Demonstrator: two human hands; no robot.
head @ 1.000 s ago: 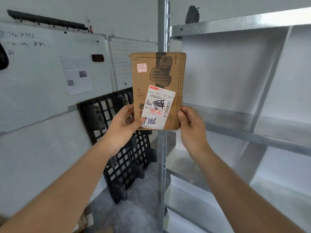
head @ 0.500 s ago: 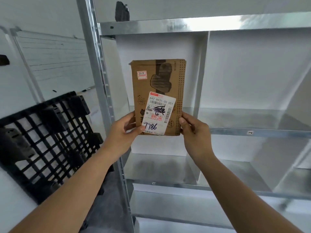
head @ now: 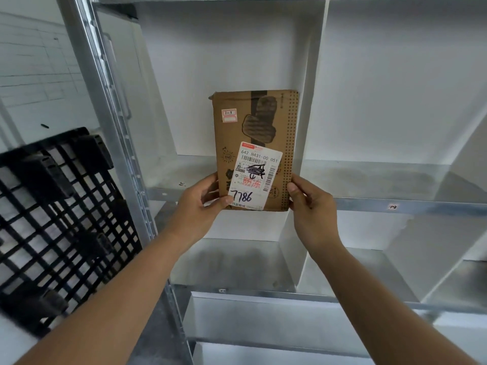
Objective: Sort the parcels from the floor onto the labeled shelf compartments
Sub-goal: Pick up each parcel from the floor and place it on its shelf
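A flat brown cardboard parcel (head: pixel 253 122) stands upright in front of me, held at its two lower corners. It carries a white shipping label with "7786" handwritten on it and a small red-framed sticker reading "1-1". My left hand (head: pixel 200 204) pinches the lower left corner, thumb on the label. My right hand (head: pixel 311 206) pinches the lower right edge. Behind the parcel is the metal shelf (head: pixel 369 204), with the parcel in front of the upper left compartment. A small tag (head: pixel 393 206) sits on the shelf's front rail to the right.
A white divider (head: pixel 312 75) separates the left compartment from the right one. The shelf's steel upright (head: pixel 105 101) runs down the left side. A black plastic pallet (head: pixel 52 222) leans against the wall at left. Lower shelf levels (head: pixel 263 293) lie below my arms.
My view has swung right and closer to the shelf; the whiteboard has slid out of sight. The parcel stays upright in both hands, now in front of the upper left compartment.
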